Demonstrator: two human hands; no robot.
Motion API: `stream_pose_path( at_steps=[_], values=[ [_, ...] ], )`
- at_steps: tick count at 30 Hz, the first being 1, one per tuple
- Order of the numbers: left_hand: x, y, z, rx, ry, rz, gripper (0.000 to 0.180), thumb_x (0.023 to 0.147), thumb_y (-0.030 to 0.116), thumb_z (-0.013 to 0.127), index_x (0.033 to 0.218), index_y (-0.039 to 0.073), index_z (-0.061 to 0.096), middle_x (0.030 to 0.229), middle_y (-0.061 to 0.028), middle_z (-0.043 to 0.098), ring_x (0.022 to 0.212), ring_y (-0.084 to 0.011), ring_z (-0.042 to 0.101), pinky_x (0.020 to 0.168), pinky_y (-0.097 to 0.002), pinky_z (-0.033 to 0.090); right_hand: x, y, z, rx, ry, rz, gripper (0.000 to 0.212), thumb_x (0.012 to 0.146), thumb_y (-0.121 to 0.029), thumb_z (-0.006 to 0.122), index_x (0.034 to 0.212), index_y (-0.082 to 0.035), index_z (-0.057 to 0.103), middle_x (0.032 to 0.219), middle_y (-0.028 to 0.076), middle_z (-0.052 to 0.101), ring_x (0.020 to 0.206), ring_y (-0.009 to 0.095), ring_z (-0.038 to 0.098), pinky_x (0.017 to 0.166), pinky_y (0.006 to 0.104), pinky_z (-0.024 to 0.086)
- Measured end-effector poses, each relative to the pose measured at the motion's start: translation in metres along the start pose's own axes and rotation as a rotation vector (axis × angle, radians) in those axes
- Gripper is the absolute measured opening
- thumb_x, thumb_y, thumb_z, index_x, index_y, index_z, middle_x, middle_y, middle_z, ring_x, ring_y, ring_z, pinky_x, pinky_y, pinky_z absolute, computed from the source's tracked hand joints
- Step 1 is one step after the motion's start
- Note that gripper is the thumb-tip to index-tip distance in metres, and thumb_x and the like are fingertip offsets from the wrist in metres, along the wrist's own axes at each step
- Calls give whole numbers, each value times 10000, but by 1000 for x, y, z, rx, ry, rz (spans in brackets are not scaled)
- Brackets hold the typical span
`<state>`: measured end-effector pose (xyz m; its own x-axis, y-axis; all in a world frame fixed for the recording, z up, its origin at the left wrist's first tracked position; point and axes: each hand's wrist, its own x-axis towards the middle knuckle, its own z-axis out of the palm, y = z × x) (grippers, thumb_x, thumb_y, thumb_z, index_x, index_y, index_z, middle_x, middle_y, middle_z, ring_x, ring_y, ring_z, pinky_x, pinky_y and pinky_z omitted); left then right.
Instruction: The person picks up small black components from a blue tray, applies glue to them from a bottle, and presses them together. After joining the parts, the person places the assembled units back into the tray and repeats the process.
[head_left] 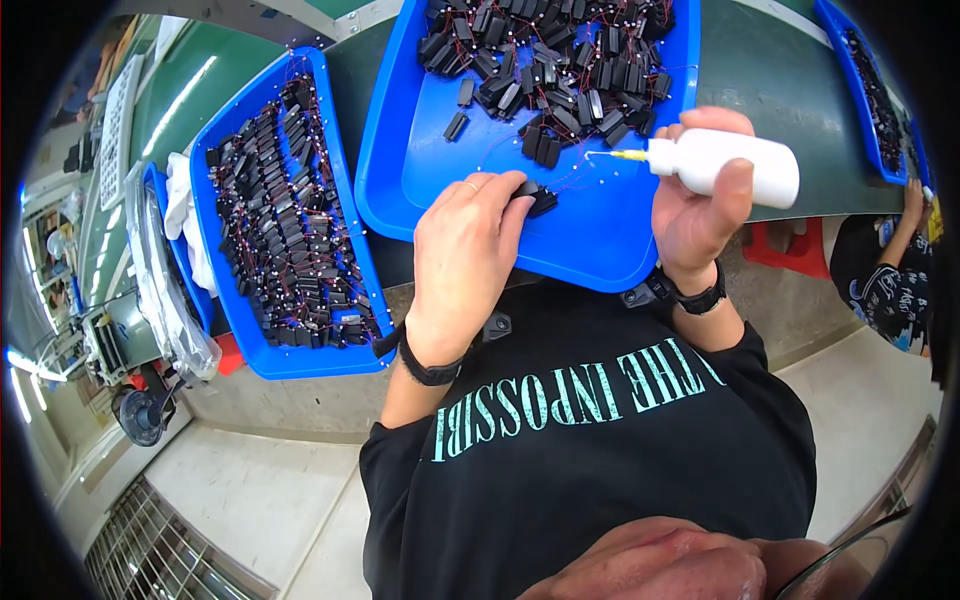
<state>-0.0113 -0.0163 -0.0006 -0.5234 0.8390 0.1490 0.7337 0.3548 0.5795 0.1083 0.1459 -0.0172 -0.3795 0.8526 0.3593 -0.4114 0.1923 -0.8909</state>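
Observation:
My right hand is wrapped round a white squeeze bottle lying nearly level, its yellow-based needle tip pointing left over a blue bin. At the near side of that bin, the fingers of my left hand pinch small black rectangular parts with thin red wires. The needle is apart from these parts, up and to their right. More of the same black parts lie just beyond my left fingertips. My fingers partly hide the held ones.
A big heap of black wired parts fills the bin's far end. To the left, a second blue bin holds rows of them. Another blue bin is at the far right, near another person's arm. A red stool stands below the table.

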Motion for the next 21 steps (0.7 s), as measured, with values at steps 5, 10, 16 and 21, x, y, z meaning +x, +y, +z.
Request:
stream_pose_path(
  at_steps=[5, 10, 16, 21],
  values=[
    [3, 9, 2, -379, 117, -128, 215, 830, 48, 697, 1042, 24, 673, 910, -94, 703, 755, -144, 683, 681, -255, 534, -16, -9, -1, 16, -129, -121, 547, 867, -550, 565, 990, -21, 500, 740, 55, 494, 601, 145, 464, 578, 297, 387],
    [-1, 15, 14, -537, 200, -51, 227, 822, -2, 699, 1047, -6, 666, 917, -66, 708, 794, -104, 673, 724, -236, 538, -17, -15, 5, -63, -242, -188, 526, 859, -532, 602, 962, -29, 488, 692, 40, 465, 555, 124, 410, 543, 294, 346],
    [-1, 12, 19, -527, 218, -49, 232, 807, -15, 704, 1035, -9, 667, 896, -71, 708, 778, -107, 679, 713, -235, 540, -15, -13, 7, -199, -211, -189, 501, 849, -492, 626, 970, -20, 506, 703, 46, 490, 571, 124, 430, 556, 282, 359],
    [-1, 11, 18, -501, 228, -35, 226, 801, -17, 704, 1024, -10, 669, 886, -72, 707, 765, -112, 682, 709, -234, 540, -14, -14, 8, -231, -227, -191, 494, 842, -472, 629, 964, -6, 523, 756, 76, 545, 589, 120, 464, 582, 282, 394]
  ],
)
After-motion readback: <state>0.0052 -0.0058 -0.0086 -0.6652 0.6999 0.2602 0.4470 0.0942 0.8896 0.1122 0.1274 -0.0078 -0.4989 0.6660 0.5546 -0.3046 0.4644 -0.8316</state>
